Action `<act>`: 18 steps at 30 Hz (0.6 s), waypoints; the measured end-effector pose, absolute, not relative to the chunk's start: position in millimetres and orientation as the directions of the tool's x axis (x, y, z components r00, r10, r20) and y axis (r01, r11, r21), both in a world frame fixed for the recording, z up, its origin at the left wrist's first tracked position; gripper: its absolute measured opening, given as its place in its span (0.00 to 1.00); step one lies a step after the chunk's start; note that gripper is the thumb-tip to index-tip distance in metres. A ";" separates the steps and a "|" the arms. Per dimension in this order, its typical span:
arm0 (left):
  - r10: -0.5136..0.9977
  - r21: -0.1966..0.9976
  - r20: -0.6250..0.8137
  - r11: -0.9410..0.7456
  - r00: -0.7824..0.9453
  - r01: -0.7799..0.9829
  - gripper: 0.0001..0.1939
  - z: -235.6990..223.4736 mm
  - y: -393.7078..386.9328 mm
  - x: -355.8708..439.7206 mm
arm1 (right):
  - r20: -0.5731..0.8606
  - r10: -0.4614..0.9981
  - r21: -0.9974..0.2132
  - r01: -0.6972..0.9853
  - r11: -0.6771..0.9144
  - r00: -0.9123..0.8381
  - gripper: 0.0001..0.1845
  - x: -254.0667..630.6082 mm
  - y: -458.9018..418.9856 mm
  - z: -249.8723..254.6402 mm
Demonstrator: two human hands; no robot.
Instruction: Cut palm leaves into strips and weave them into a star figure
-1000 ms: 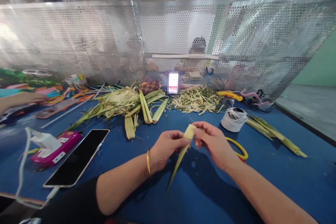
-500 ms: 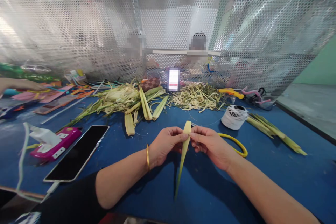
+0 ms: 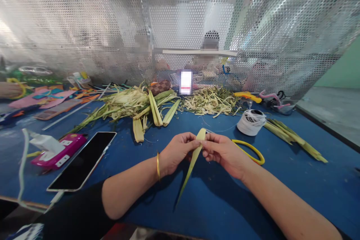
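A pale green leaf strip (image 3: 193, 159), wide at the top and tapering to a thin point, is pinched near its wide end by both hands. My left hand (image 3: 177, 153), with a gold bangle at the wrist, grips it between thumb and fingers. From the other side my right hand (image 3: 225, 153) closes on the same end, its fingertips touching the left ones. A yellow loop handle (image 3: 261, 155), apparently of scissors, lies partly hidden beneath my right hand. Behind it stands a spool of white thread (image 3: 251, 124), a fine thread trailing leftward.
Long leaves (image 3: 123, 103) and shredded strips (image 3: 210, 101) lie along the back, before a perforated metal screen (image 3: 180, 18). More leaves (image 3: 298, 140) are at right. A phone (image 3: 83, 163) and tissue pack (image 3: 60, 152) sit left. Another person's hand (image 3: 9, 90) is far left.
The leaf strip's thin tail has swung to the left, and the strip leans more. Both hands keep their pinch. At far left, the other person's hand has drawn back leftward.
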State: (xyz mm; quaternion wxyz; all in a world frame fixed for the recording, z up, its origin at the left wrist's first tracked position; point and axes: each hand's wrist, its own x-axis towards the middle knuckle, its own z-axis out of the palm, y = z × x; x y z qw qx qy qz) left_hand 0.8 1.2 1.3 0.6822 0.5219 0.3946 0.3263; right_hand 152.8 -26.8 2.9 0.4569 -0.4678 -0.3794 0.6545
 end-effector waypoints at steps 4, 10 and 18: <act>0.873 0.980 -0.172 0.199 0.457 -0.012 0.14 2.1 1.5 0.0 | -0.281 0.953 -0.921 -0.246 -0.302 -0.118 0.18 153.3 -25.9 2.2; 0.854 0.976 -0.183 0.218 0.487 -0.016 0.14 1.7 2.7 -2.3 | -0.266 0.962 -0.951 -0.142 -0.273 -0.065 0.16 154.1 -24.6 0.4; 0.841 0.970 -0.196 0.242 0.505 -0.027 0.16 -0.9 4.7 -2.5 | -0.312 0.944 -0.935 -0.140 -0.326 -0.109 0.17 154.6 -25.2 -0.7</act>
